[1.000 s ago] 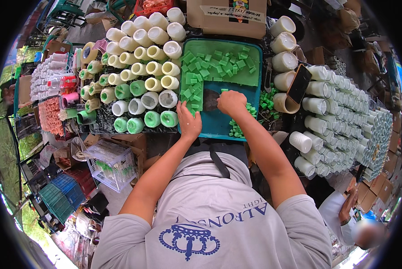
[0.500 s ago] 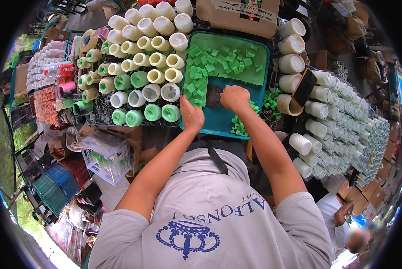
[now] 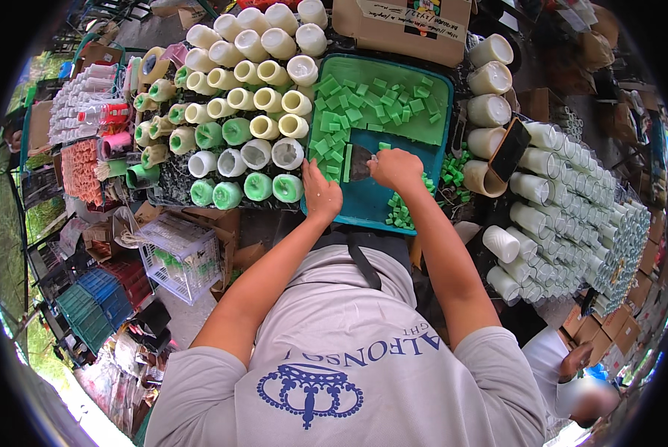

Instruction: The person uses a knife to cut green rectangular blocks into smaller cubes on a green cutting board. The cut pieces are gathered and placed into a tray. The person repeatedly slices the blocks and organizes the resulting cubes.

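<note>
A teal tray (image 3: 386, 220) holds a flat slab of green wax (image 3: 412, 132) with many loose green cubes (image 3: 341, 119) on top. My right hand (image 3: 397, 170) is closed around a scraper (image 3: 359, 162); its handle is hidden in my fist. The dark, wide blade points left, against a narrow upright green strip (image 3: 347, 162) at the slab's cut edge. My left hand (image 3: 323, 195) rests at the tray's left rim, fingers stretched out toward the slab. More small green cubes (image 3: 401, 212) lie in the tray's near right corner.
Rows of cream and green candles (image 3: 255, 186) stand left of the tray. To the right are loose green bits (image 3: 453, 170), a phone (image 3: 510, 150) leaning on white candles (image 3: 489, 110), and many glass cups (image 3: 565, 201). A cardboard box (image 3: 401, 33) sits beyond. Another person (image 3: 565, 372) is at lower right.
The scraper in my right hand has moved left against the slab's cut edge, where a narrow strip now stands out. My left hand stays at the tray's left rim.
</note>
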Available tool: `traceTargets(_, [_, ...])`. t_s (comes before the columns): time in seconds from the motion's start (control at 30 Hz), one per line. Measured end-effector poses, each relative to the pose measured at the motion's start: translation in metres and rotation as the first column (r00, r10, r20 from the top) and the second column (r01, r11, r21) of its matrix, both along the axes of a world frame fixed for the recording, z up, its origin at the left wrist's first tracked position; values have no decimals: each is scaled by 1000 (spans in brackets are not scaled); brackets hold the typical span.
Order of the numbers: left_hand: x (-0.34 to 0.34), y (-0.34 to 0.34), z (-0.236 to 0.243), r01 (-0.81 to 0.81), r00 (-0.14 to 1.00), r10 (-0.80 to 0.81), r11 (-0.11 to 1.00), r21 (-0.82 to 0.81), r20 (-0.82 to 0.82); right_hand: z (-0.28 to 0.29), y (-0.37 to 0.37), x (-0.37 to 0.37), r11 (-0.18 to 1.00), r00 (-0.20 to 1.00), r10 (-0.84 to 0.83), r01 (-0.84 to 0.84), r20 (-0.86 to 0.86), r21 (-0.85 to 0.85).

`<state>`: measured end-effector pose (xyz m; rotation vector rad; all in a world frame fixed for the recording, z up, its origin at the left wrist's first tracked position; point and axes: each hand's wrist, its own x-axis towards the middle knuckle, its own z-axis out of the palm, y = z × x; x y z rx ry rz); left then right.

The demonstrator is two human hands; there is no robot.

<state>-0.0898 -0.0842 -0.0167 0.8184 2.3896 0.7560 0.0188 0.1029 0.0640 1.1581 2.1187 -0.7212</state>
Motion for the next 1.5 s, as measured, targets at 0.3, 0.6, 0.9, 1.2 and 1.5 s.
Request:
traceTargets(0.3, [3,-1,-3,21,999,-19,999,46,-46,-11,23,1,998,998,-61,61,10,23])
traceTargets(0.6, [0,0,0,44,999,-43,998,35,-32,-22,37,-22,1000,999,-29,29,46,-8])
traceTargets(0.9, [3,3,2,9,1000,-9,1000,25,-22,-21,26,3,999,991,16,-21,-130,-38])
traceTargets(1.2, [34,8,43,209,975,-221,936,283,9,18,-2,59,974,967,-177,146,-182,-171])
traceTargets(1.5, [78,49,46,331,910,-367,923,196,192,59,-62,118,884,882,-454,429,-127,-185])
